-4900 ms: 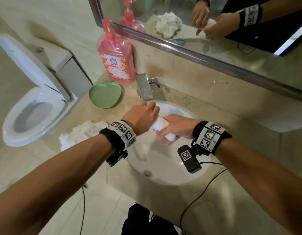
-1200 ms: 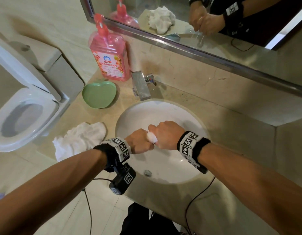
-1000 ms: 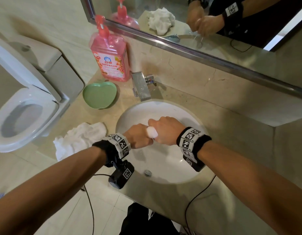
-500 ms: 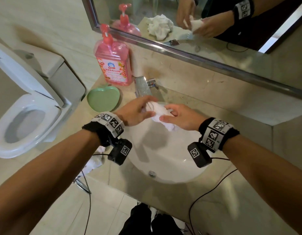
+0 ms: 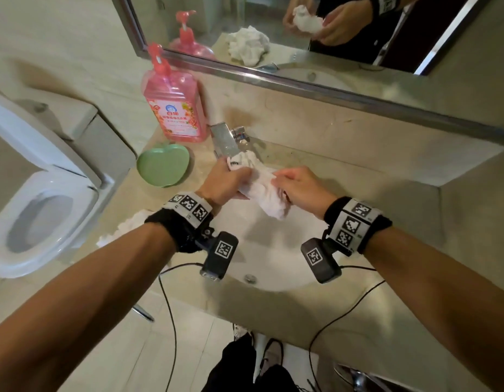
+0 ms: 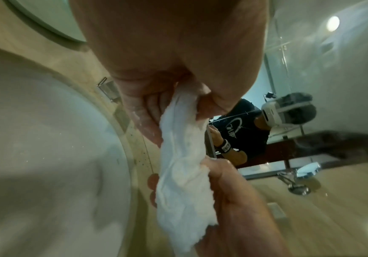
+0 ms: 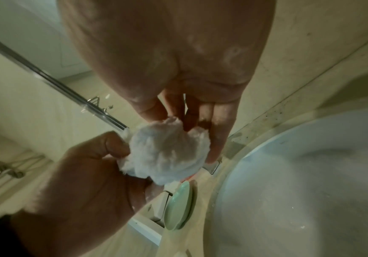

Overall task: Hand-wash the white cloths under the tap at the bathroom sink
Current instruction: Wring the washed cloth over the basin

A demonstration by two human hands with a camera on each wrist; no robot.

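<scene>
white cloth (image 5: pixel 266 193) bunched between both hands, above sink (image 5: pixel 276 267)

The left hand (image 5: pixel 226 181) and the right hand (image 5: pixel 300 188) grip a crumpled white cloth (image 5: pixel 263 190) together. They hold it over the round white sink (image 5: pixel 273 250), just beside the square metal tap (image 5: pixel 225 140).

Two white cloths: one (image 5: pixel 266 190) at centre frame, one (image 5: pixel 126 226) left of centre, partly hidden. One pink soap bottle (image 5: pixel 174 107) upper left. One green dish (image 5: pixel 163 164) below it. One tap (image 5: pixel 225 141), one sink (image 5: pixel 273 250), one toilet (image 5: pixel 38 199) at left, one mirror (image 5: pixel 301 38) along the top. Two hands: left (image 5: pixel 225 182), right (image 5: pixel 301 189).
</scene>
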